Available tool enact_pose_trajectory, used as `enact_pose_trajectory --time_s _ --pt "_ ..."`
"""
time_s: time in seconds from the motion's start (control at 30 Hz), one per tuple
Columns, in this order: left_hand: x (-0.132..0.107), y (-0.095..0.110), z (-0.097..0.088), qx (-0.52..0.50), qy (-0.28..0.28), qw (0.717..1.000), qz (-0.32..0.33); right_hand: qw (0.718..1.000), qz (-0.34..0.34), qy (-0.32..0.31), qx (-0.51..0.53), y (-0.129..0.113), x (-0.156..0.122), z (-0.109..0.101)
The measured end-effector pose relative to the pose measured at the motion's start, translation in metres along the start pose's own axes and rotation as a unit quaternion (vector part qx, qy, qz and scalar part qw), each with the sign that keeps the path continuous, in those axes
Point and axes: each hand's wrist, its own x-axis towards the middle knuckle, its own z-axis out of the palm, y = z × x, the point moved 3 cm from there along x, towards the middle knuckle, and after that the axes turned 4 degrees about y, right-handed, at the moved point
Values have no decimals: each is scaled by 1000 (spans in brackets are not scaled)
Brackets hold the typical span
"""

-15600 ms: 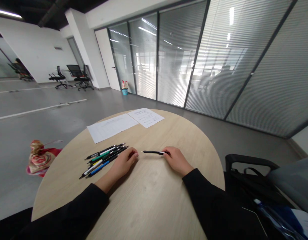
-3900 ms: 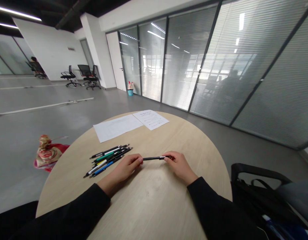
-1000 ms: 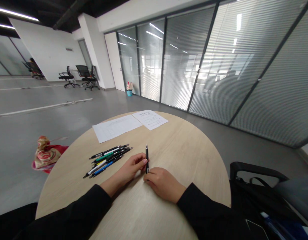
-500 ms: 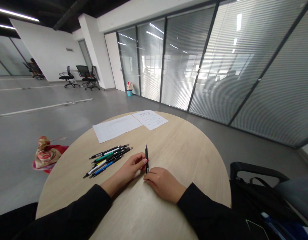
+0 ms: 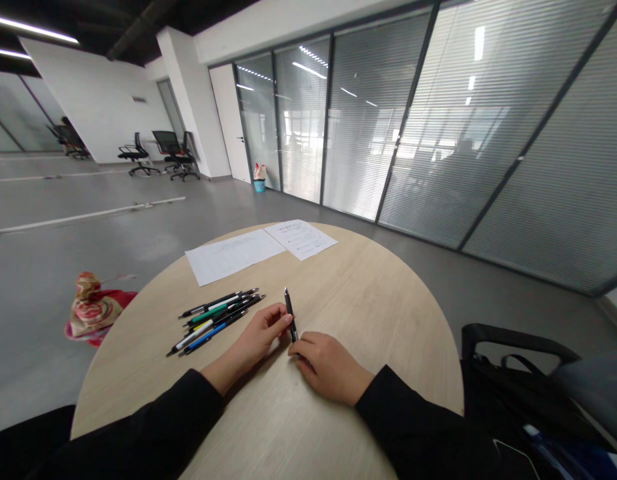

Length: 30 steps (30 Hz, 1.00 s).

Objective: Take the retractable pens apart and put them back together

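A black pen point(image 5: 289, 311) points away from me on the round wooden table point(image 5: 368, 300). My right hand point(image 5: 331, 365) pinches its near end with curled fingers. My left hand point(image 5: 261, 335) rests on the table with its fingertips against the pen's side. Just left of that hand lies a bundle of several pens point(image 5: 215, 317) in black, green, blue and white.
Two sheets of paper point(image 5: 258, 247) lie at the table's far side. A dark bag point(image 5: 513, 393) sits at my right. A red and patterned bag point(image 5: 93, 310) is on the floor at left. Office chairs point(image 5: 158, 153) stand far off by the wall.
The pen's far tip has tilted slightly to the left since half a second ago. Both hands stay in nearly the same place.
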Motion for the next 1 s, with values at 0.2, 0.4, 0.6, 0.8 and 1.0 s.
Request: enact_pose_trajectory --time_s 0.2,0.4,0.6,0.8,1.0 --pt "2 5 -4 20 36 999 25 999 35 19 8 2 2 -5" --pt "2 9 -6 34 69 997 28 992 111 57 16 11 3 -7" --pt "1 6 -5 36 88 995 11 982 166 88 32 21 3 -7" --pt "1 7 -5 50 79 995 18 975 184 122 -30 37 3 -21" --pt "1 3 -8 134 54 988 62 964 220 121 -93 71 2 -39"
